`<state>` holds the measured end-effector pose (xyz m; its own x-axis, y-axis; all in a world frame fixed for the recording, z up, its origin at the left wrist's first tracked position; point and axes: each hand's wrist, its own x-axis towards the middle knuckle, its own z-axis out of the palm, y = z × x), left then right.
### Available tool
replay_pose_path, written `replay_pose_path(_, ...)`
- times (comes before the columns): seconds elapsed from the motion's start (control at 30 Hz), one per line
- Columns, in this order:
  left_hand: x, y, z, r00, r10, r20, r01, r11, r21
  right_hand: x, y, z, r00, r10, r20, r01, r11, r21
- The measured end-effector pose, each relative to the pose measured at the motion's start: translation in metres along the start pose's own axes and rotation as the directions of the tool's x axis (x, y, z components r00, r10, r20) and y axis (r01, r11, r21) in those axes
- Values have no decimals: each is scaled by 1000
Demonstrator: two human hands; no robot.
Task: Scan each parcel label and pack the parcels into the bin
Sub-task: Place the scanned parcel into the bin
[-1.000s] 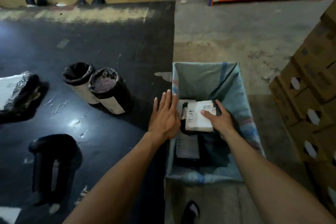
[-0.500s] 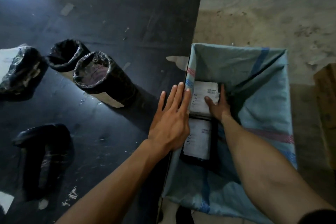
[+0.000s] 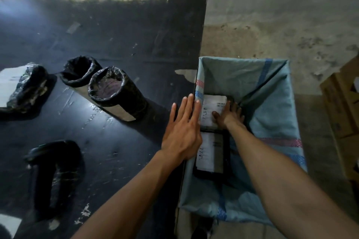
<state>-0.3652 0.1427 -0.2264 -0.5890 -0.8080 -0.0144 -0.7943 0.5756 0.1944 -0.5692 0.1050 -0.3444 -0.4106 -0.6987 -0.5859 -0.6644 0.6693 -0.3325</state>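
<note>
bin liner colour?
Pale blue-green woven sack with darker blue and red-pink stripes; head view, the only one.

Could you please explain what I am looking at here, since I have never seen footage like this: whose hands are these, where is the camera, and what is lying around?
There is no machine: these are a person's two bare hands, filmed by a camera worn on their head that looks forward and down. The left hand rests flat, fingers spread, at the edge of a black table. The right hand reaches into a bin lined with a blue woven sack and presses on a black parcel with a white label. A second labelled parcel lies just nearer in the bin. On the table wait two black-wrapped rolls, another wrapped bundle, and a dark, blurred object that may be the scanner.
</note>
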Motion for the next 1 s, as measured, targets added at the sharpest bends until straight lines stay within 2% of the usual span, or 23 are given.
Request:
replay_pose_path(0.13, 0, 0, -2, 1000, 12, 17, -12, 1000, 3, -30, -2, -8, 997, -69, 21, 70, 995, -75)
replay_pose_path(0.43, -5, 3, -20, 997, 22, 73, -19, 999, -39, -136, 0, -14, 988, -152, -16, 151, 985, -81)
replay_pose_path(0.6, -19, -15, -52, 987, 102, 121, -69, 965, -254, -204, -24, -27, 974, -151, -171, 144, 988, -51)
replay_pose_path(0.67, -30, -33, -72, 990, 124, 67, -96, 941, -324, -233, -43, -33, 959, -132, -249, 127, 991, -34)
replay_pose_path(0.77, -45, -64, -111, 984, 156, -83, -176, 900, -399, -273, -83, -37, 898, -128, -421, 139, 990, -5)
replay_pose_path(0.9, -69, -111, -174, 930, 161, -331, -313, 819, -481, -317, -153, -40, 752, -111, -650, 160, 987, 16)
replay_pose_path(1.0, -81, -159, -218, 880, 161, -447, -373, 815, -442, -343, -211, -42, 673, -141, -726, 244, 969, 38)
